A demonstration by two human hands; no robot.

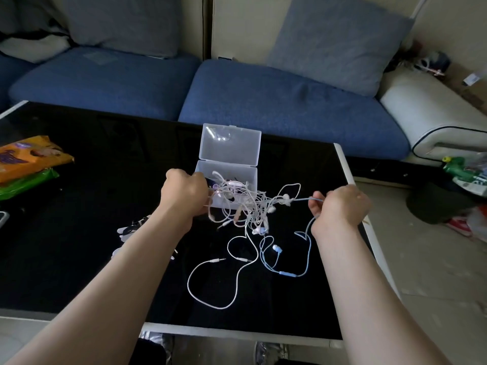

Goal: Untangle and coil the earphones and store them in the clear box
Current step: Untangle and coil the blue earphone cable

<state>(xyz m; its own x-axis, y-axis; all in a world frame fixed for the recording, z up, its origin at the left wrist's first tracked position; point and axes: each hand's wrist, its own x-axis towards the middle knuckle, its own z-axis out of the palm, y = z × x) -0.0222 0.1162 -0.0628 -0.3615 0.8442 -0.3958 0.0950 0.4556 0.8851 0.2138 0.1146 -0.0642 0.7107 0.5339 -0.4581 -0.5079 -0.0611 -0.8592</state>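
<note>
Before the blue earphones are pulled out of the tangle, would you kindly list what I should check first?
1. The right hand pinches the blue cable: ok.
2. The left hand grips the tangle: ok.
3. The clear box stands open: ok.
4. The blue cable is free of the tangle: not ok, it still runs into it.
5. The clear box has room left: cannot tell, the tangle hides its inside.
6. The blue earbud lies loose on the table: ok.

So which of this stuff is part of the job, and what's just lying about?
Job: earphone tangle, blue earphones, clear box, left hand, right hand.
Lying about: orange packet, green packet, grey cushion.
</note>
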